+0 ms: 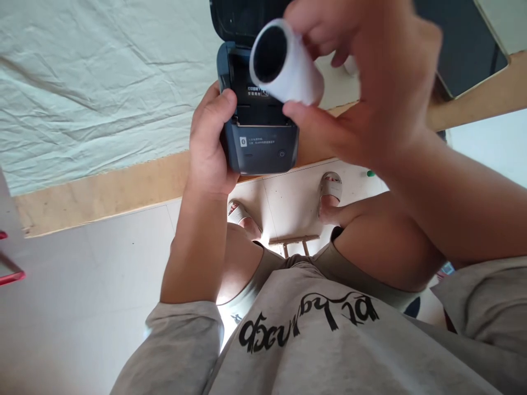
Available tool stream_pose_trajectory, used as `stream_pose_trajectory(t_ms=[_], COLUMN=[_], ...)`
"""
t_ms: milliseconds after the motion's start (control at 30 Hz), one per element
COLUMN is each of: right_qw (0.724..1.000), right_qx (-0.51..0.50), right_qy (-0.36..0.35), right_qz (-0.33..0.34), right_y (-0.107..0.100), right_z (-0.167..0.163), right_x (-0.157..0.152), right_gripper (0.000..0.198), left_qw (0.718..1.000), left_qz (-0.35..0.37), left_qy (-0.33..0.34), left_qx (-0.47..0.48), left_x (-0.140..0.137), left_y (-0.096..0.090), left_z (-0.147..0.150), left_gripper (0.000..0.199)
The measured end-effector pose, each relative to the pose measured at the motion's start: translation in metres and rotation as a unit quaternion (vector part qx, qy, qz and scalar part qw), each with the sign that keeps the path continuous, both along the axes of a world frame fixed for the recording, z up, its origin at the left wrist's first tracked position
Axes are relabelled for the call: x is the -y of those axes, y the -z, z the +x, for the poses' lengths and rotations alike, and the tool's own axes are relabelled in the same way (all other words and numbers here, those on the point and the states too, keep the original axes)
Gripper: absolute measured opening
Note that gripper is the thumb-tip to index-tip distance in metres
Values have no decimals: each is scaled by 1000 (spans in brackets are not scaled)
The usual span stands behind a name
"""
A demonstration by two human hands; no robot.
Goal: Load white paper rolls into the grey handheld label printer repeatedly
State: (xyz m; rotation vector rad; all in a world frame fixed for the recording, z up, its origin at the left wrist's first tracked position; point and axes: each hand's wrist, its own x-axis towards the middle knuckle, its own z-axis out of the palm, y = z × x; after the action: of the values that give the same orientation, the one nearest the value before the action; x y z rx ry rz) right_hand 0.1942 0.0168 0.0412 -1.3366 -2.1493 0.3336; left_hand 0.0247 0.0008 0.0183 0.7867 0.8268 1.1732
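My left hand [212, 140] grips the left side of a small dark blue label printer [259, 142] at the table's near edge. Its lid stands open and the paper bay is exposed. My right hand [370, 88] holds a white paper roll [286, 66] just above the open bay, pinched between thumb and fingers. The roll's dark hollow core faces me.
A wrinkled pale cloth [94, 82] covers the wooden table [102, 192]. A dark flat device [465, 49] lies at the far right. Below are my knees, sandalled feet [331, 189], a stool bar and pale floor tiles. A red object [10, 274] shows at the left edge.
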Motion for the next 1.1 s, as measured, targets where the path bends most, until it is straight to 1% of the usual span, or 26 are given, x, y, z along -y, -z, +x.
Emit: stream_pose_trajectory(t_ms=[100,200,300,367,500,600,667,767,900,967,1100], right_qw=[998,995,994,995,994,994,994,995,995,994,985], right_qx=[62,95,108,102,104,107,103,85,63,72,135], right_qy=[-8,7,10,4,4,2,-8,-30,-33,-41,-95], right_qz=[-4,3,12,18,34,33,31,35,67,74,44], right_y=[-1,-1,-1,-2,-1,0,1,2,3,3,2], right_z=[-13,-20,-20,-19,-20,-20,-19,-18,-19,-20,-21], right_x=[1,-1,-3,-4,-2,-1,-2,-4,2,7,14], right_gripper=[40,33,28,25,25,26,25,19,21,23,32], left_qw=[1000,999,999,999,999,1000,1000,999,1000,999,994], left_qz=[12,14,6,1,8,9,13,19,7,20,73], left_qy=[-12,-5,8,6,-2,-3,4,10,12,22,61], left_qx=[-13,-30,-42,-41,-33,-26,-27,-29,-25,-26,-61], left_x=[1,2,1,1,1,1,2,2,1,1,2], left_y=[-2,-2,-2,-2,-1,-1,-1,-1,0,1,0], left_z=[1,1,0,0,0,0,0,-1,-3,-5,-9], left_gripper=[17,19,23,25,22,20,19,18,23,26,35])
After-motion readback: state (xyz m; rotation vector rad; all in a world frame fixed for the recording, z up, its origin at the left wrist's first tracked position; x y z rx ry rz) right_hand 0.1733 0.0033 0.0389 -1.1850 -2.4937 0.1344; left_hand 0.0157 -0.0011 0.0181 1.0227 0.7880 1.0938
